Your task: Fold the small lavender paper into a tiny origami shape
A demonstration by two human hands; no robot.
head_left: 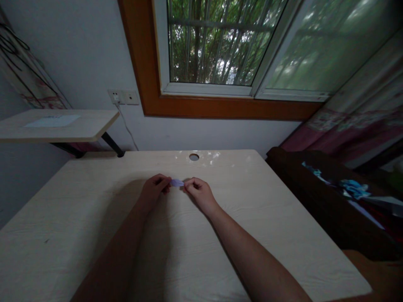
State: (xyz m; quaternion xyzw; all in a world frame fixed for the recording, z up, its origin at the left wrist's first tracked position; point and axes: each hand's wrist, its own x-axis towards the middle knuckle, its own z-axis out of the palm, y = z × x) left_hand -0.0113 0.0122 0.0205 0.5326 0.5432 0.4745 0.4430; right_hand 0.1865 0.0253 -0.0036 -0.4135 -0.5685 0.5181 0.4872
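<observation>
Between my two hands is a small, flat piece of light purple paper (177,183), narrow and tapering toward its ends. My left hand (155,188) pinches its left end between thumb and fingers. At the opposite end, my right hand (200,192) grips it with thumb and forefinger. Both hands are low over the pale wood-grain desk (252,218), toward its far side. Fingertips cover the paper's two ends, so its full outline is hidden.
A raised shelf (103,128) with a white sheet (53,121) stands at the left. Beyond the desk are a cable hole (194,157), a wall socket (122,97) and a window (214,50). Dark furniture (308,197) holding blue items (355,188) lies right.
</observation>
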